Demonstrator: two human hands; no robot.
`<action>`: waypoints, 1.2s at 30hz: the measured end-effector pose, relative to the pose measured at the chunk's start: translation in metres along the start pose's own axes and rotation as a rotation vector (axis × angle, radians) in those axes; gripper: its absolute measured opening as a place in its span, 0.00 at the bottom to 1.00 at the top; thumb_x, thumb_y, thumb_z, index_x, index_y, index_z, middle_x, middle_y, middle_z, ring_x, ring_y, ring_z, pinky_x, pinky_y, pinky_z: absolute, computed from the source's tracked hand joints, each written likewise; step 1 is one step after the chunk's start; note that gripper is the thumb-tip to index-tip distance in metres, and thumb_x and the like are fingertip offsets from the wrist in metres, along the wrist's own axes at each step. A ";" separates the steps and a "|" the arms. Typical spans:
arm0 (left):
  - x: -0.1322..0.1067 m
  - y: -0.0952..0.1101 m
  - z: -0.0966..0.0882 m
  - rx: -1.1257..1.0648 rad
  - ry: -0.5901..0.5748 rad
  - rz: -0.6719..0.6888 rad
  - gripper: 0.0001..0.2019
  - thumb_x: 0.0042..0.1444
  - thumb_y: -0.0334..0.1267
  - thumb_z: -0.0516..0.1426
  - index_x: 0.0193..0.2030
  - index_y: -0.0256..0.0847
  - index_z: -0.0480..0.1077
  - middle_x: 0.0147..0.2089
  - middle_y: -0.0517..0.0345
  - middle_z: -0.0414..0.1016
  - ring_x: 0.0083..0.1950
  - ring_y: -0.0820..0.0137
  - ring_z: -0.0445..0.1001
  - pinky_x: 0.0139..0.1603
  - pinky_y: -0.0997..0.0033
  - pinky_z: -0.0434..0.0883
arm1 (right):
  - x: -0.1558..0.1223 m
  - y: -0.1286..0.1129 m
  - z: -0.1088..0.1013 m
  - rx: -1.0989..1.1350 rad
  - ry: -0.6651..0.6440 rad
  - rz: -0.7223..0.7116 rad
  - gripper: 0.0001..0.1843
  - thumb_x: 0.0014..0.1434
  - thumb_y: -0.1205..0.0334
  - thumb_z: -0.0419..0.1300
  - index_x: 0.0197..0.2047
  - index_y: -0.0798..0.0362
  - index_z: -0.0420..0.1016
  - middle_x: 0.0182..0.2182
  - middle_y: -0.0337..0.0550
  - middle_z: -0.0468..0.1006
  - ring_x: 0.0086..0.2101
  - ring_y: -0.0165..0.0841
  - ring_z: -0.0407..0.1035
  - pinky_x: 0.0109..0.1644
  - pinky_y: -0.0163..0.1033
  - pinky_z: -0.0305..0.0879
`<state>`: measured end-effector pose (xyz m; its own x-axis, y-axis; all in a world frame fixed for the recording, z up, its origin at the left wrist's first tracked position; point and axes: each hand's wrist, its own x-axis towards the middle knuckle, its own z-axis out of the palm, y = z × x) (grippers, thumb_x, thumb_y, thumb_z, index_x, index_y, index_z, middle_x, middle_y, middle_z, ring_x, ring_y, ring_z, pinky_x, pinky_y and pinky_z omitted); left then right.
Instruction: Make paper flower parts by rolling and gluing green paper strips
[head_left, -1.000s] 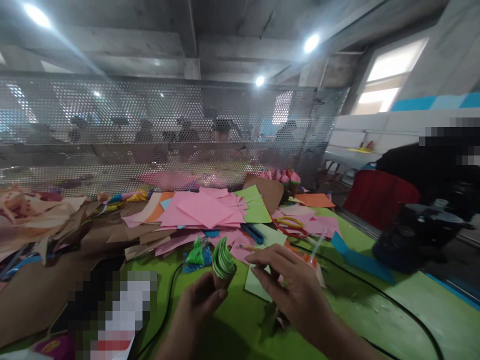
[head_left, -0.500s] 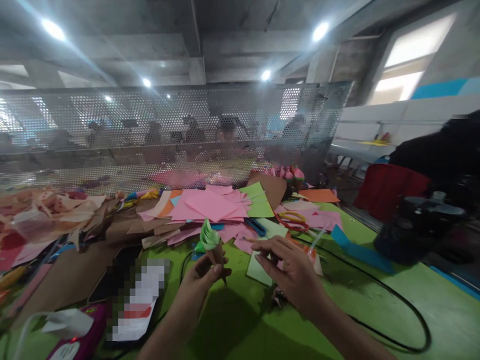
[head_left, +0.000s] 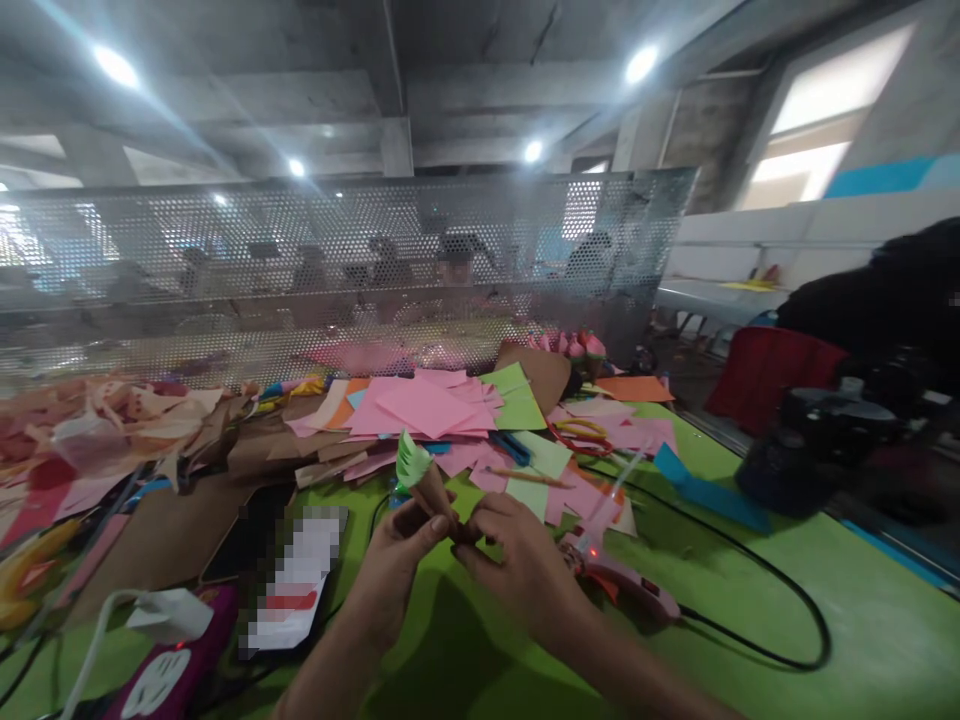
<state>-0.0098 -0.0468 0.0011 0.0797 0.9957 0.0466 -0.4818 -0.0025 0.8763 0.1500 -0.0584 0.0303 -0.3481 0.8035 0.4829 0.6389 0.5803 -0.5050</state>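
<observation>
A small paper cone [head_left: 426,486], brown with a green-and-white frilled top, is pinched between the fingers of my left hand [head_left: 397,560]. The fingers of my right hand [head_left: 517,560] close on the cone's lower tip, so both hands grip it above the green table [head_left: 750,690]. Just right of my right hand lies a pink glue gun [head_left: 622,585] with a black cord. A pencil [head_left: 529,478] rests on sheets of coloured paper behind my hands.
Pink, green and orange paper sheets [head_left: 427,410] and brown card scraps cover the table's far half. Red-handled scissors [head_left: 581,440] lie at the right, a power strip [head_left: 157,680] at the front left. A perforated metal screen [head_left: 337,270] stands behind. A dark-clothed person [head_left: 877,300] sits at right.
My right hand has come in from the open and closed on the cone's tip. The cone has tilted and shifted slightly left. The glue gun now shows beside my right hand.
</observation>
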 end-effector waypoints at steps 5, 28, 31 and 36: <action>0.001 -0.003 -0.002 0.026 -0.029 -0.019 0.17 0.42 0.41 0.71 0.40 0.39 0.81 0.35 0.56 0.82 0.40 0.67 0.76 0.49 0.70 0.69 | -0.005 0.001 -0.001 -0.031 -0.029 -0.013 0.03 0.56 0.69 0.66 0.32 0.54 0.77 0.33 0.42 0.77 0.38 0.37 0.70 0.41 0.39 0.64; -0.022 -0.024 -0.003 0.964 -0.039 0.035 0.37 0.49 0.39 0.62 0.67 0.33 0.59 0.26 0.59 0.76 0.29 0.61 0.73 0.31 0.68 0.61 | -0.115 0.087 -0.100 -0.340 -0.075 0.334 0.08 0.55 0.59 0.61 0.38 0.49 0.79 0.34 0.46 0.80 0.34 0.42 0.74 0.37 0.44 0.70; -0.028 -0.022 -0.001 1.063 -0.009 0.038 0.37 0.48 0.37 0.62 0.67 0.36 0.61 0.27 0.57 0.77 0.30 0.59 0.74 0.31 0.69 0.59 | -0.119 0.099 -0.101 -0.329 -0.017 0.306 0.09 0.56 0.56 0.60 0.37 0.49 0.79 0.32 0.46 0.80 0.31 0.42 0.75 0.34 0.44 0.71; -0.029 -0.014 -0.007 1.257 -0.001 0.131 0.31 0.53 0.42 0.61 0.65 0.43 0.65 0.28 0.57 0.80 0.30 0.58 0.76 0.29 0.70 0.60 | -0.142 0.126 -0.118 -0.294 0.100 0.326 0.11 0.54 0.49 0.62 0.35 0.45 0.80 0.31 0.48 0.82 0.30 0.45 0.78 0.32 0.45 0.75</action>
<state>-0.0112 -0.0750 -0.0163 0.0950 0.9813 0.1672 0.6742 -0.1870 0.7145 0.3614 -0.1151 -0.0176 -0.0373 0.9128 0.4066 0.8771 0.2249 -0.4244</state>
